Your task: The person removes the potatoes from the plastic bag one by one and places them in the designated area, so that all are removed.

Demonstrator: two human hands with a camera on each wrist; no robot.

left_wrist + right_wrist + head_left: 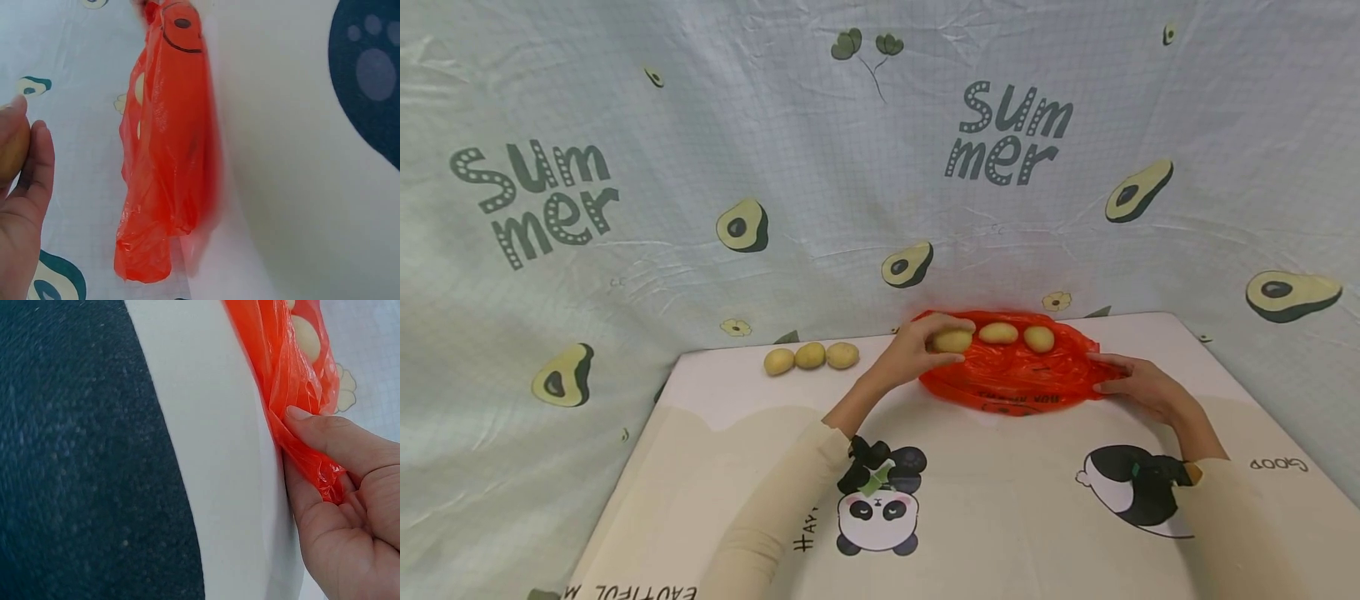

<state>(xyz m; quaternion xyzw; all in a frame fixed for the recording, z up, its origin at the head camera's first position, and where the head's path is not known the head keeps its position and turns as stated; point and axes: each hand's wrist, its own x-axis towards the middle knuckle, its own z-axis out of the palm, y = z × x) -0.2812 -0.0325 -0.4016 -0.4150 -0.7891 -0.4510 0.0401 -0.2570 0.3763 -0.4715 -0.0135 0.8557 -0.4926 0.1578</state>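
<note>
In the head view a red plastic bag (1007,375) lies toward the back of the table, with two potatoes (998,333) resting on it. My left hand (917,346) grips another potato (952,341) over the bag's left part. The left wrist view shows that potato (14,150) between thumb and fingers, partly cut off by the frame edge. At the bag's right end, my right hand (1138,385) pinches the plastic. Up close in the right wrist view, the red bag (306,456) is bunched between the thumb and fingers of the right hand (350,506).
Left of the bag, three potatoes (810,356) sit in a row near the back edge of the white table (1000,492). The table has printed pandas and lettering. A pale curtain (820,167) with avocado prints hangs directly behind it.
</note>
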